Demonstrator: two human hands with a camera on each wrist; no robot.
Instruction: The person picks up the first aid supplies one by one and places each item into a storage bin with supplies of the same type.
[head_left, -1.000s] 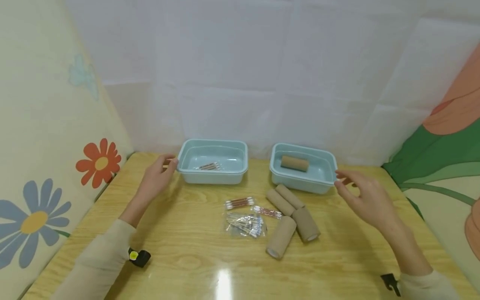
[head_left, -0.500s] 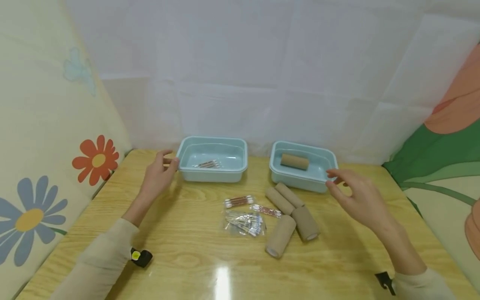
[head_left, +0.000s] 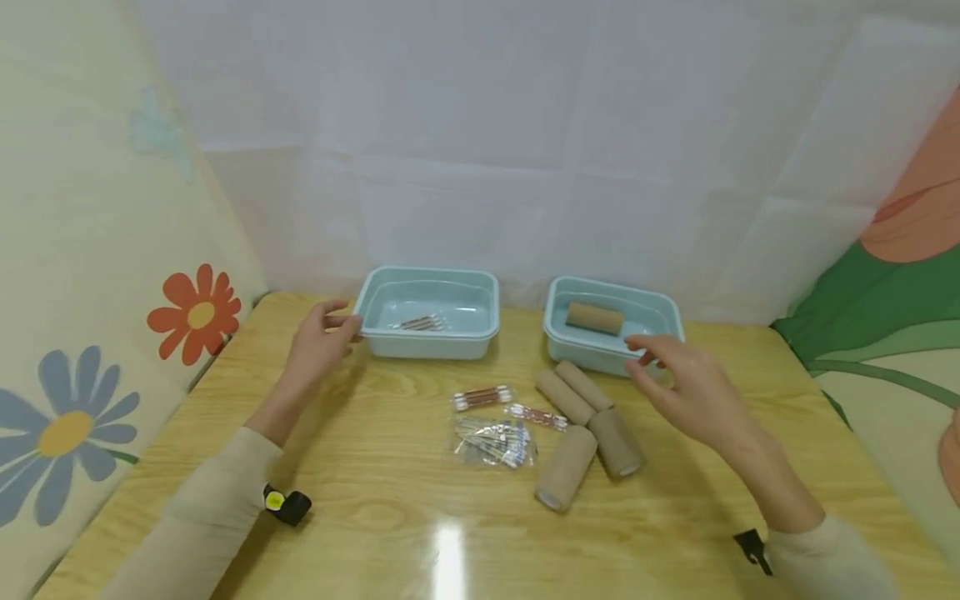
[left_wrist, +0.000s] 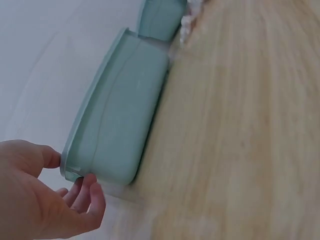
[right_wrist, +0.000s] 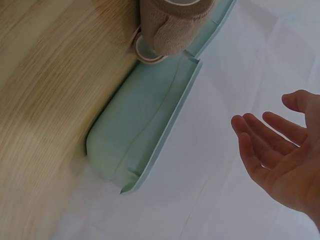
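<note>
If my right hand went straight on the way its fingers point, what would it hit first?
Probably the near rim of the right light-blue rectangular plastic tub; the brown cardboard tube inside lies beyond. The height of your right hand is unclear, so it might clear the rim and reach the tube first.

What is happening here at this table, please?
A person's left grip pinches the end rim of the left blue tub, in which a small pack of cotton swabs lies. The right grip is relaxed and holds nothing; it hovers near the right blue tub, where one cardboard tube lies. On the table, in front of the tubs, are four more tubes and three more swab packs.
</note>
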